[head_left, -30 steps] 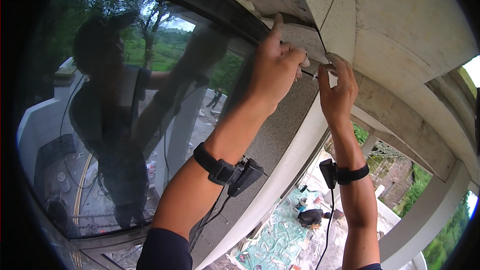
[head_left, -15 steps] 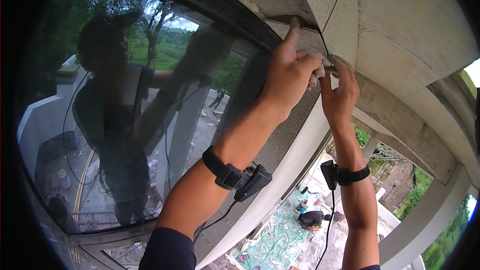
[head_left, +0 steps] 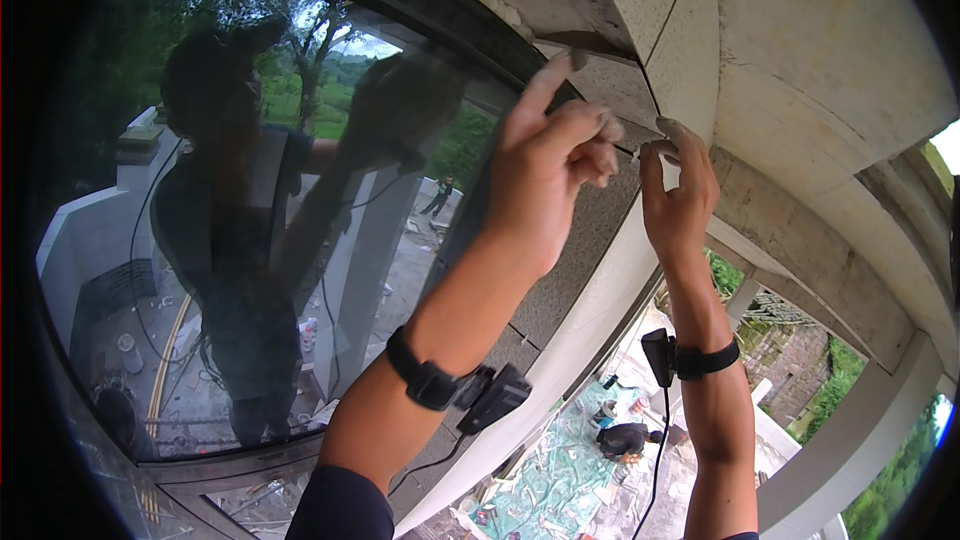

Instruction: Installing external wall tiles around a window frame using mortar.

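My left hand (head_left: 545, 175) is raised beside the upper right corner of a dark-framed window (head_left: 300, 240). Its index finger stretches up toward the frame and the other fingers bend loosely; nothing shows in them, and the fingertips look dusty. Just to the right, my right hand (head_left: 682, 190) reaches up to the corner where grey stone panels (head_left: 612, 88) meet a pale panel (head_left: 680, 50). Its thumb and fingers are drawn together at the joint, close to a small whitish bit (head_left: 636, 154). Whether they grip that bit is hidden.
Both wrists wear black straps with small devices; a cable (head_left: 655, 470) hangs from the right one. Far below, a person in dark clothes (head_left: 627, 440) bends over beside green sheeting (head_left: 540, 470) and scattered debris. A pale pillar (head_left: 850, 440) stands at right. The glass reflects me and a yard.
My left hand has moved left and slightly down, away from my right hand, and its curled fingers have loosened. My right hand stays at the panel joint almost unmoved.
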Motion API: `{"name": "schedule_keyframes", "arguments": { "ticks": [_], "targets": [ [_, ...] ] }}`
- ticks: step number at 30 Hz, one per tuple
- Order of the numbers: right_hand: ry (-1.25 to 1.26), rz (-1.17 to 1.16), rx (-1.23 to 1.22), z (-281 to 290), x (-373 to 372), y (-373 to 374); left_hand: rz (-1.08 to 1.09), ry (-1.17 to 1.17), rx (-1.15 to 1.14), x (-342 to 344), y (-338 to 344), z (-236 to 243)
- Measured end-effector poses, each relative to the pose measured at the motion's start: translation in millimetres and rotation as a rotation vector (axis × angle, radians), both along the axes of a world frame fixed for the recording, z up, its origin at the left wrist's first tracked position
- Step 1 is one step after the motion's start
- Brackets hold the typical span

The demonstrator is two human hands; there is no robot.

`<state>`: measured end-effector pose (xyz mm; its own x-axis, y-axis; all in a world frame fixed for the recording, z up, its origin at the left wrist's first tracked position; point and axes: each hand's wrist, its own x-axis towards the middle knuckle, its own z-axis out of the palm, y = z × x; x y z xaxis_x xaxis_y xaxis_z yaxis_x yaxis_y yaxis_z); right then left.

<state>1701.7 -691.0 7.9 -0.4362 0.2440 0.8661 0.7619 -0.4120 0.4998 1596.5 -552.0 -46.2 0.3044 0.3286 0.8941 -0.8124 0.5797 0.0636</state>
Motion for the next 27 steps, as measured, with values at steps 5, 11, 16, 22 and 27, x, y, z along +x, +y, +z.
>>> {"name": "schedule_keyframes", "arguments": {
  "ticks": [5,11,16,22,27],
  "targets": [
    [-0.051,0.027,-0.075,-14,-17,16,-0.003,0.081,-0.046,-17,17,-54],
    [0.027,-0.025,-0.159,-33,-30,33,0.014,0.327,-0.079,-35,15,-138],
    [0.098,0.004,-0.284,-81,-25,29,0.023,0.504,-0.129,-51,22,-211],
    [0.275,-0.031,-0.413,-158,-25,5,0.12,0.773,-0.209,-72,26,-289],
    [0.406,-0.04,-0.566,-216,-41,-21,0.081,1.004,-0.221,-95,24,-344]
  ]
}}
